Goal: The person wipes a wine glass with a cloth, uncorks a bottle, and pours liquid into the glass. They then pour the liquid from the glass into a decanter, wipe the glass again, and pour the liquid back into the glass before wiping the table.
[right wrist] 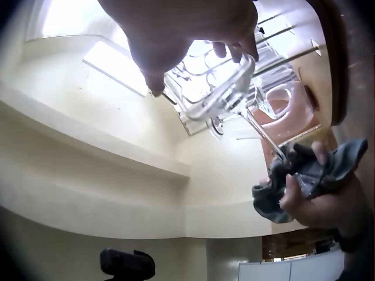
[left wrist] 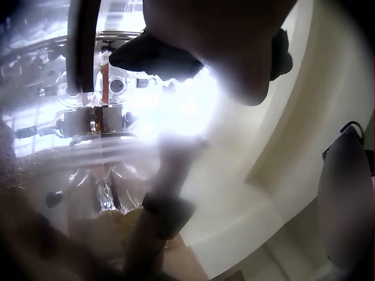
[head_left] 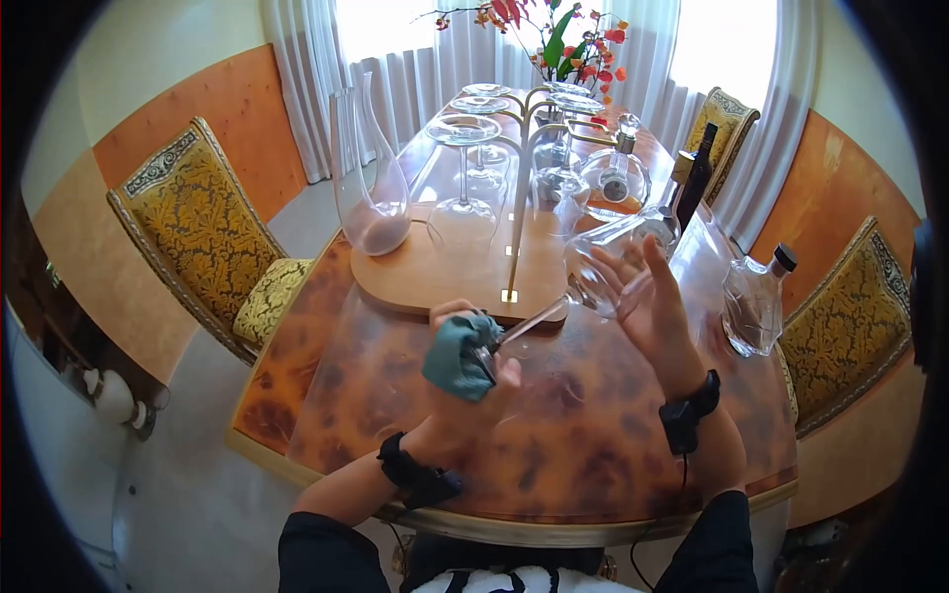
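A tilted wine glass [head_left: 534, 321] is above the near part of the table, its bowl pointing up and right. My left hand [head_left: 473, 395] grips its foot end through a crumpled teal cloth [head_left: 457, 358], thumb in front; the cloth hides most of the foot. Beside the bowl is my right hand [head_left: 652, 311], fingers spread and palm facing the glass. In the right wrist view the right fingers [right wrist: 235, 51] overlap the bowl [right wrist: 225, 99], and the cloth [right wrist: 281, 199] wraps around the lower stem. Glare and dark shapes fill much of the left wrist view.
A wooden stand [head_left: 395, 272] with a brass rack of upside-down glasses [head_left: 463, 133] stands ahead. A tall decanter [head_left: 381, 222] is at its left. Glass bottles [head_left: 753, 311] and a dark wine bottle [head_left: 698, 178] stand right. Patterned chairs [head_left: 193, 227] flank the table [head_left: 395, 435].
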`<state>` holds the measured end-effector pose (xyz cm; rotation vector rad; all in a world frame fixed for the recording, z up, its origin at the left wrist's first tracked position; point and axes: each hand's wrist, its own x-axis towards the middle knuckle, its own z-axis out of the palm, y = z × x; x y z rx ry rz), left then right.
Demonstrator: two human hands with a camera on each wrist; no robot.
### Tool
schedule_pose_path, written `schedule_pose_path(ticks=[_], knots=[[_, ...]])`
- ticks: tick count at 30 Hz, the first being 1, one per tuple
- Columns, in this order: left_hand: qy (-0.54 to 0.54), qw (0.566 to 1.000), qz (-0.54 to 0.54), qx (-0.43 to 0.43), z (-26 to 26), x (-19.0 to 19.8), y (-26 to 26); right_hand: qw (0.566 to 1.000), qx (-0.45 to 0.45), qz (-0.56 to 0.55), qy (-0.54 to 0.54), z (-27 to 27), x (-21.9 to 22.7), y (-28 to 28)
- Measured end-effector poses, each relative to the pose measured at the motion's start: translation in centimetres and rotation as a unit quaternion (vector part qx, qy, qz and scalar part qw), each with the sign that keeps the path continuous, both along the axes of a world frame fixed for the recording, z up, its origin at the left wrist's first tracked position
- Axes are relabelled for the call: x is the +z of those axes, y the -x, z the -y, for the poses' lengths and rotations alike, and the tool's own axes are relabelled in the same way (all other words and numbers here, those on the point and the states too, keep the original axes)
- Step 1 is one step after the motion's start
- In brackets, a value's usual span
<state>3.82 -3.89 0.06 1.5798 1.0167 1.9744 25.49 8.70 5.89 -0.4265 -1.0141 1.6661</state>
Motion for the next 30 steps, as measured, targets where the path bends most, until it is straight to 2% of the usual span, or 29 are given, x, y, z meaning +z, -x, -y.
schedule_pose_path(ticks=[1, 2, 3, 4, 5, 6, 7, 8, 9, 10, 11, 12, 14, 16, 17, 18, 19, 20, 22, 23, 25, 26, 28, 29, 30], knots=[[0.019, 1.000, 0.012, 0.003, 0.0, 0.0, 0.5, 0.997, 0.014, 0.052, -0.054, -0.1, 0.6, -0.5], [0.018, 1.000, 0.014, 0.003, 0.2, 0.3, 1.1, 0.997, 0.014, 0.054, -0.055, 0.4, 1.2, -0.9], [0.065, 0.995, 0.071, -0.038, 0.5, 0.5, 1.6, 0.954, -0.140, 0.182, -0.193, 1.3, 2.2, -1.1], [0.108, 0.983, 0.129, -0.078, 0.5, 0.7, 1.9, 0.852, -0.285, 0.298, -0.323, 1.6, 3.0, -1.4], [0.103, 0.983, 0.135, -0.074, 0.2, 0.7, 2.2, 0.715, -0.365, 0.355, -0.480, 1.1, 3.0, -2.3], [0.017, 0.997, 0.056, -0.044, -0.5, 0.8, 2.4, 0.712, -0.359, 0.356, -0.486, 2.3, 4.1, -1.8], [-0.066, 0.997, -0.025, -0.014, -1.0, 0.9, 2.5, 0.612, -0.315, 0.444, -0.574, 4.8, 5.8, -1.1], [-0.062, 0.998, -0.021, -0.015, -0.9, 1.1, 2.6, 0.496, -0.262, 0.521, -0.643, 6.6, 6.4, -0.3], [-0.095, 0.985, -0.138, 0.027, -0.6, 1.6, 2.8, 0.498, -0.261, 0.526, -0.639, 7.3, 5.8, 0.6], [-0.130, 0.956, -0.256, 0.065, -0.4, 1.9, 2.8, 0.458, -0.220, 0.560, -0.655, 7.8, 5.0, 1.5], [-0.131, 0.956, -0.258, 0.058, -0.4, 1.4, 2.4, 0.415, -0.179, 0.590, -0.669, 8.1, 4.4, 2.1], [-0.150, 0.960, -0.233, 0.048, -0.4, 0.8, 1.9, 0.415, -0.184, 0.591, -0.666, 8.0, 4.2, 2.3], [-0.172, 0.961, -0.211, 0.039, -0.4, 0.7, 1.8, 0.293, -0.121, 0.635, -0.705, 7.5, 3.9, 2.7], [-0.223, 0.942, -0.249, 0.038, 0.3, 1.9, 2.0, 0.284, -0.140, 0.617, -0.721, 7.9, 3.4, 3.0], [-0.224, 0.941, -0.250, 0.036, 0.3, 2.1, 2.1, 0.318, -0.138, 0.610, -0.712, 8.3, 3.4, 3.0], [-0.266, 0.924, -0.266, 0.072, 0.1, 2.3, 2.2, 0.352, -0.136, 0.604, -0.702, 8.7, 3.3, 2.9], [-0.308, 0.903, -0.280, 0.109, 0.0, 2.5, 2.2, 0.363, -0.127, 0.604, -0.698, 9.0, 3.2, 2.8], [-0.310, 0.902, -0.281, 0.109, 0.3, 2.6, 2.4, 0.362, -0.129, 0.603, -0.699, 9.2, 3.0, 2.7], [-0.261, 0.919, -0.291, 0.042, 1.1, 2.7, 2.5, 0.437, -0.096, 0.584, -0.677, 9.3, 2.5, 2.4], [-0.261, 0.919, -0.291, 0.043, 1.3, 2.9, 2.6, 0.438, -0.096, 0.583, -0.678, 9.3, 2.0, 2.3], [-0.297, 0.891, -0.340, 0.035, 1.4, 3.5, 2.6, 0.534, -0.062, 0.533, -0.654, 8.9, 0.9, 2.0], [-0.300, 0.891, -0.340, 0.036, 1.6, 3.6, 2.7, 0.532, -0.063, 0.533, -0.655, 8.8, 0.2, 1.9], [-0.288, 0.902, -0.321, -0.035, 1.8, 3.9, 3.1, 0.590, -0.052, 0.503, -0.629, 8.5, -1.0, 1.5], [-0.309, 0.907, -0.286, -0.002, 1.3, 3.7, 2.9, 0.593, -0.054, 0.564, -0.572, 8.5, -0.8, 1.0], [-0.311, 0.906, -0.286, 0.001, 0.9, 2.6, 3.3, 0.592, -0.055, 0.562, -0.575, 7.9, -0.7, 0.3]])
